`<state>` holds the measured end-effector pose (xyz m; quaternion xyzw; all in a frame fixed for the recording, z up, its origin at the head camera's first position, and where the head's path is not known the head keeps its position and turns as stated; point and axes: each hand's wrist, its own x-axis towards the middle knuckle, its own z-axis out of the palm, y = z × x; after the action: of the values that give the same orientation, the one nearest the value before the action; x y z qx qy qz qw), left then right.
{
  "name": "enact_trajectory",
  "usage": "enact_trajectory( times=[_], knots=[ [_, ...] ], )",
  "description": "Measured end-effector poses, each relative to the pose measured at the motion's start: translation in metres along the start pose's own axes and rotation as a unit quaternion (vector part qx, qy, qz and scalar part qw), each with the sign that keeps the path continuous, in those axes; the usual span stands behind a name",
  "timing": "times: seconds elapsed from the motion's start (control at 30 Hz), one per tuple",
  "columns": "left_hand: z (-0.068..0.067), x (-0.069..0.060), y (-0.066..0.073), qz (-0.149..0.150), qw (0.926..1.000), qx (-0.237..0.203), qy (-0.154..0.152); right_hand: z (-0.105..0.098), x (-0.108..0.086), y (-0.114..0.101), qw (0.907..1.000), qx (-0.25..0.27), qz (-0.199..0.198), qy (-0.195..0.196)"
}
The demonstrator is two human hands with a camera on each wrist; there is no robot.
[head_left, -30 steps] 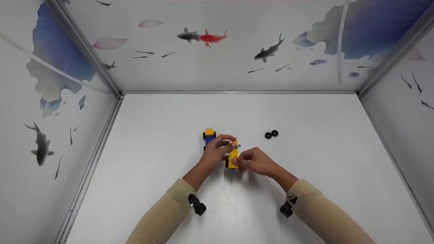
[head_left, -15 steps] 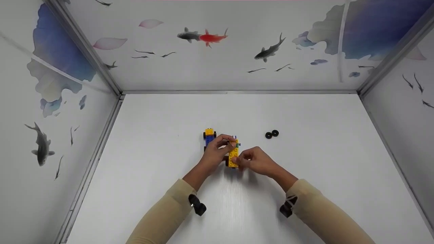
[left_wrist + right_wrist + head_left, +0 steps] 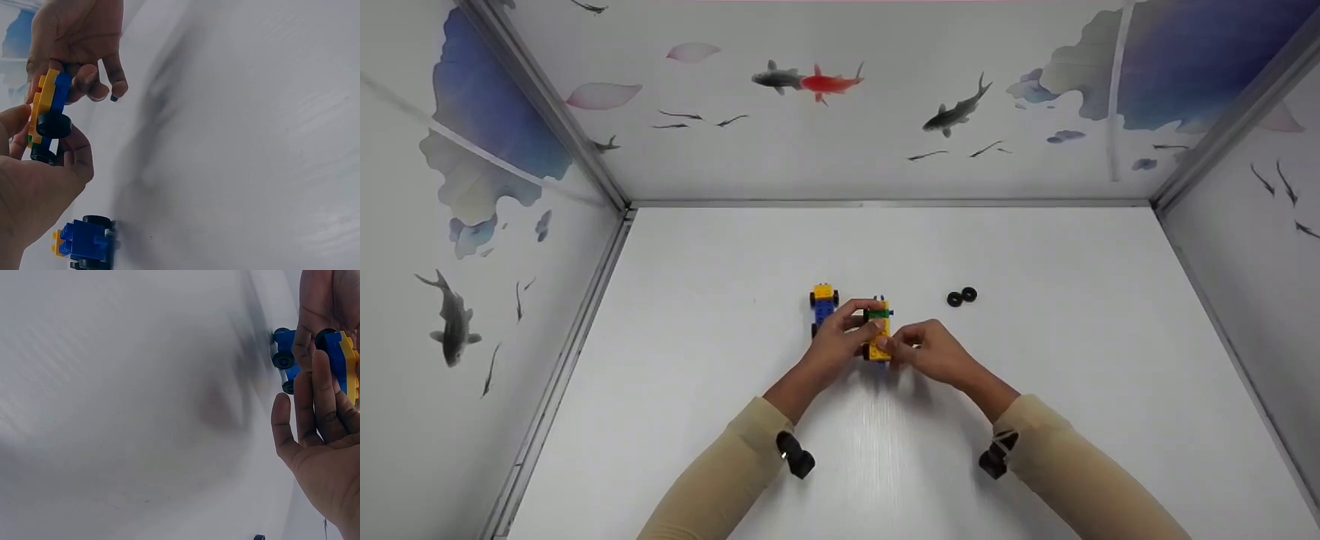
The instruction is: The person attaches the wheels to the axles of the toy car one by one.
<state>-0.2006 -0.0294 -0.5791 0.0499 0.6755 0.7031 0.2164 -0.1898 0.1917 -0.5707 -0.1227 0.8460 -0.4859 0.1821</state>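
Observation:
Above the tabletop, a toy car [image 3: 877, 353] built of yellow, blue and green bricks is held between my two hands. My left hand [image 3: 834, 341] grips its left side with thumb and fingers, and black wheels [image 3: 54, 125] show there in the left wrist view. From the right, my right hand [image 3: 934, 351] pinches the near part of the car with its thumb on the yellow bricks. The right fingertips are partly hidden behind the blue underside [image 3: 336, 357]. Just left of my left hand, a second blue and yellow toy car [image 3: 824, 303] stands on wheels.
Two loose black wheels [image 3: 961, 297] lie side by side beyond my right hand. The white table [image 3: 735, 255] is bounded by printed panels [image 3: 870, 150] at the back and sides. A black wrist camera [image 3: 797, 456] sits on each forearm.
The held car has moved slightly away from me and tilted, so its green piece shows more. My right hand has shifted slightly along with it. The other car and loose wheels stay put.

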Motion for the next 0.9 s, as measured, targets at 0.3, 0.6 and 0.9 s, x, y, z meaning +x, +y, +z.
enact_trajectory(
  times=[0.3,0.6,0.9],
  knots=[
    [-0.001,-0.002,0.001,-0.035,0.9992,-0.007,-0.021,-0.001,0.001,-0.001,0.9992,-0.003,-0.009,0.039],
    [-0.003,-0.003,0.0,-0.032,0.9983,-0.035,-0.035,-0.005,0.001,0.0,0.9994,-0.019,-0.018,0.021],
    [-0.004,-0.001,0.0,-0.035,0.9986,-0.037,-0.014,-0.025,-0.001,0.012,0.9973,-0.061,-0.033,0.023]
  ],
)
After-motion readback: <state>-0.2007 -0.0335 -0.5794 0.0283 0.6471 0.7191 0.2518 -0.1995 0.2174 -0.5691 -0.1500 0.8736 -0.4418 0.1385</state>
